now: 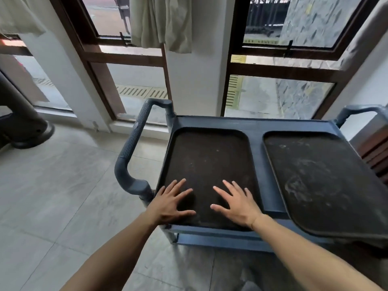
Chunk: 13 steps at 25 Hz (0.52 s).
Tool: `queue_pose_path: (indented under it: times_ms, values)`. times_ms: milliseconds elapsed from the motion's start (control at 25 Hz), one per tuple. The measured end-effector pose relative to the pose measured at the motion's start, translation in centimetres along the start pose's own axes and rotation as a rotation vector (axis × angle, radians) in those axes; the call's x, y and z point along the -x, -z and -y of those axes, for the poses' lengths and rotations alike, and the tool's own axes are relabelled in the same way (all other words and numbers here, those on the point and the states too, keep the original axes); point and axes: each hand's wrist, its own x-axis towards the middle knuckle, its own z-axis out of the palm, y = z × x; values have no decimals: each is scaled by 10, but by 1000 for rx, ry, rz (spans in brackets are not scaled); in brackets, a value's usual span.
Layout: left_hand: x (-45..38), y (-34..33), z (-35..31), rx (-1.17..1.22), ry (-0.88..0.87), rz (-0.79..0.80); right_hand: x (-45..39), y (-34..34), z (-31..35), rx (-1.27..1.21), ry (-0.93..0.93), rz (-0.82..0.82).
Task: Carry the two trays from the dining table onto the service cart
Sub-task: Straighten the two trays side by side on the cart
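Head view | both hands, left and right, spread flat on left dark rectangular plastic tray | right dark tray overhanging blue-grey plastic service cart near edge, liable to tip if nudged

Two dark trays sit on the one blue service cart: the left tray toward the cart's left edge, the right tray overhanging its near right corner. Two hands lie spread, palms down, on the left tray's near end, the left hand and the right hand. The cart has two handles, the left handle and the right handle.
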Motion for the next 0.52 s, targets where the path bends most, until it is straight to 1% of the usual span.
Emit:
queue_pose_path:
  times_ms: [160,280,520]
  values:
    - [3,-7,-1,-41,-69,61,17,-23,-7,70,-9,69]
    - [5,-10,2,-73,-114,96,20,-34,-6,127,6,79]
    - [8,-12,2,-151,-155,69,21,-39,-1,220,2,47]
